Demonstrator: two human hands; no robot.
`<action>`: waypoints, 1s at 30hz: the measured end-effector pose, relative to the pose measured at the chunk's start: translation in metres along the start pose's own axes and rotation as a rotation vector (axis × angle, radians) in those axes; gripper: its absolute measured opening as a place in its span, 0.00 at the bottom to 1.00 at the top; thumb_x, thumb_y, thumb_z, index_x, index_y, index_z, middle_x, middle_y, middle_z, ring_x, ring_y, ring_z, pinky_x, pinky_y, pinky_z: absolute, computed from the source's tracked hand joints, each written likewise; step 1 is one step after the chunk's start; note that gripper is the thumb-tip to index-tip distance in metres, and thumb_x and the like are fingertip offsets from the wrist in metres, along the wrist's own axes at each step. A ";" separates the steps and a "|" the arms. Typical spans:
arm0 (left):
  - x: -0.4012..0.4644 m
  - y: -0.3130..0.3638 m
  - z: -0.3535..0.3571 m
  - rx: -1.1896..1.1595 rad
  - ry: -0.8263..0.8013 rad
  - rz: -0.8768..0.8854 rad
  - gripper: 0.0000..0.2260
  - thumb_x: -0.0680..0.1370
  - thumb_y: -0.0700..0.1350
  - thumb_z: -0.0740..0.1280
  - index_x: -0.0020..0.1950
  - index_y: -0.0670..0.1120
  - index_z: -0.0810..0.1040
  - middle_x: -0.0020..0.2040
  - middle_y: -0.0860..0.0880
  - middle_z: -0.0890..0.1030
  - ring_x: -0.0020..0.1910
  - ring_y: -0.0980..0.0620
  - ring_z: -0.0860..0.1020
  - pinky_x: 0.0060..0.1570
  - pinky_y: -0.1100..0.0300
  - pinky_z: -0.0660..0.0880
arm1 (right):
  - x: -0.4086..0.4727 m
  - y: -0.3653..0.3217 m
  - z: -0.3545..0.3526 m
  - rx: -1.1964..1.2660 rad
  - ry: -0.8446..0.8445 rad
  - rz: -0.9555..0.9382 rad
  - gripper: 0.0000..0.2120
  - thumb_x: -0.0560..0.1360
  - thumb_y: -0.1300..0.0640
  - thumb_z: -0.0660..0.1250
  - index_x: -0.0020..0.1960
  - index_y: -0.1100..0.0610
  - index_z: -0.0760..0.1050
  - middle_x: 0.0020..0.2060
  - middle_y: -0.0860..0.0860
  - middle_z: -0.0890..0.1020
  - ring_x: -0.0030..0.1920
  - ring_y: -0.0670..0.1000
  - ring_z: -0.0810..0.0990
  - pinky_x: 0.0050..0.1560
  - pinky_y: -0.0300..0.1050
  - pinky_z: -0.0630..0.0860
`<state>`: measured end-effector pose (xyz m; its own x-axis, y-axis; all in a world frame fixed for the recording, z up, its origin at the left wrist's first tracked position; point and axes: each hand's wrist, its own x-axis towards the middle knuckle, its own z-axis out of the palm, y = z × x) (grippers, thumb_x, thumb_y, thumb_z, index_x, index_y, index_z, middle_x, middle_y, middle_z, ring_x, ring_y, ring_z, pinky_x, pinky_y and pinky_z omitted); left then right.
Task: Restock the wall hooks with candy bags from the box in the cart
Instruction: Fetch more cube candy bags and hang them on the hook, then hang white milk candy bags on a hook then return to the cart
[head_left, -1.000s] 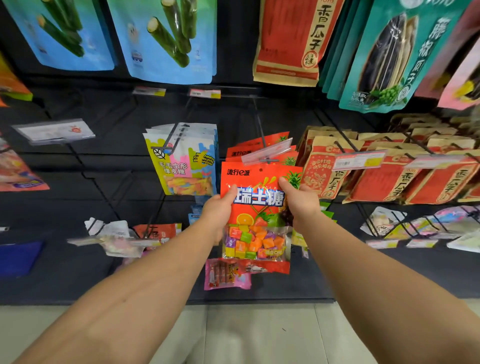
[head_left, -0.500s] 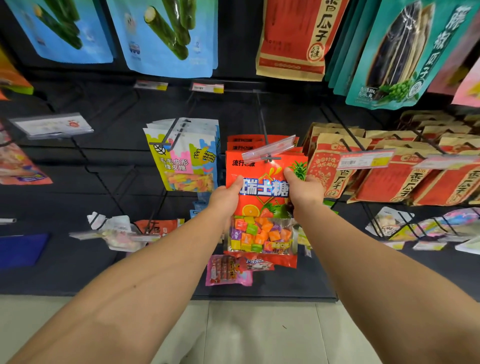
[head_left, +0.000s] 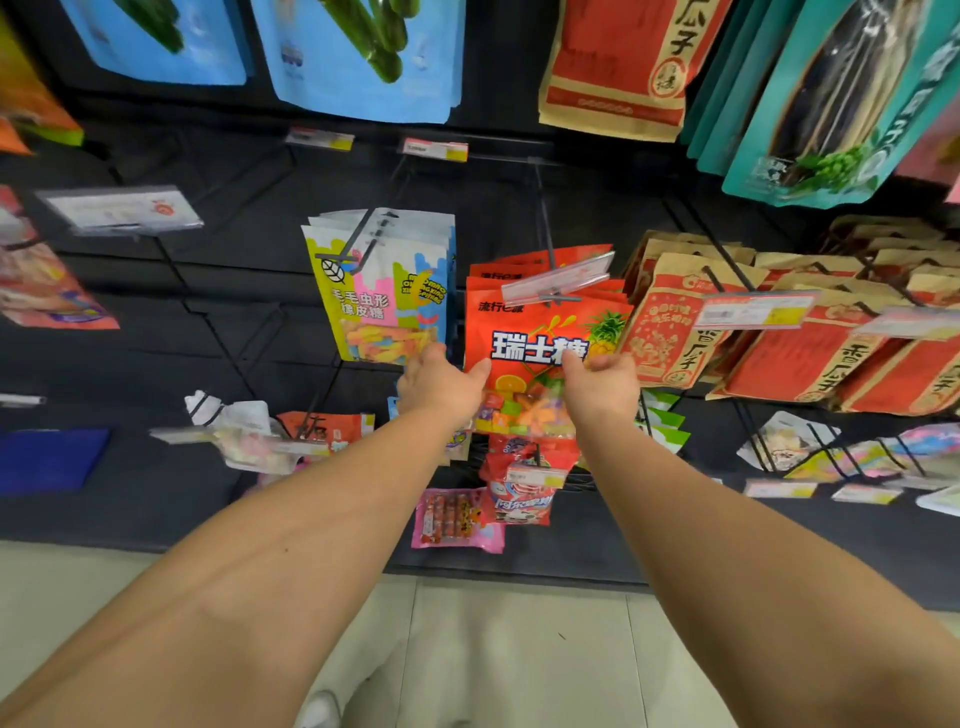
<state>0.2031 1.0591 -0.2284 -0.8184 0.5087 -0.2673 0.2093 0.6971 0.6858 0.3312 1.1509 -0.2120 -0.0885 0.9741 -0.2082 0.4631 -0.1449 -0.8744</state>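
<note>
You had the glossy orange-red plastic candy bag (head_left: 540, 338) pinched at its two side edges, left hand (head_left: 441, 384) and right hand (head_left: 602, 384) each closing thumb on film, and it hung at the front of its wall hook (head_left: 543, 223), against matching bags. It looked light, floppy and slick, so the stiffer side seams seemed the best hold. The clear plastic price tag holder (head_left: 558, 278) sat right over its top edge. Yellow-and-blue gummy bags (head_left: 379, 291) crowded left, kraft-and-red seed bags (head_left: 670, 322) right.
</note>
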 end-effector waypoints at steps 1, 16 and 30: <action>-0.003 -0.005 -0.004 0.067 0.004 0.034 0.34 0.78 0.64 0.65 0.79 0.50 0.63 0.76 0.44 0.67 0.75 0.40 0.65 0.71 0.44 0.67 | -0.006 0.001 0.005 -0.059 -0.052 -0.028 0.13 0.76 0.45 0.69 0.49 0.53 0.70 0.46 0.51 0.80 0.47 0.56 0.79 0.50 0.51 0.78; -0.023 -0.183 -0.194 0.513 0.034 -0.084 0.27 0.79 0.62 0.64 0.74 0.51 0.68 0.74 0.46 0.70 0.73 0.42 0.67 0.68 0.47 0.66 | -0.179 -0.061 0.200 -0.950 -0.783 -0.817 0.28 0.76 0.44 0.66 0.74 0.45 0.65 0.70 0.54 0.70 0.70 0.59 0.68 0.67 0.53 0.68; -0.132 -0.462 -0.499 0.479 0.348 -0.480 0.30 0.80 0.62 0.62 0.78 0.52 0.62 0.77 0.46 0.66 0.75 0.42 0.64 0.71 0.47 0.63 | -0.549 -0.135 0.436 -0.875 -1.105 -1.301 0.28 0.77 0.44 0.65 0.75 0.46 0.64 0.70 0.54 0.70 0.70 0.58 0.67 0.66 0.53 0.67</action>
<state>-0.0530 0.4182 -0.1720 -0.9831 -0.0383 -0.1790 -0.0671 0.9852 0.1579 -0.0675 0.5596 -0.1703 -0.9701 -0.1850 -0.1569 -0.1232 0.9329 -0.3385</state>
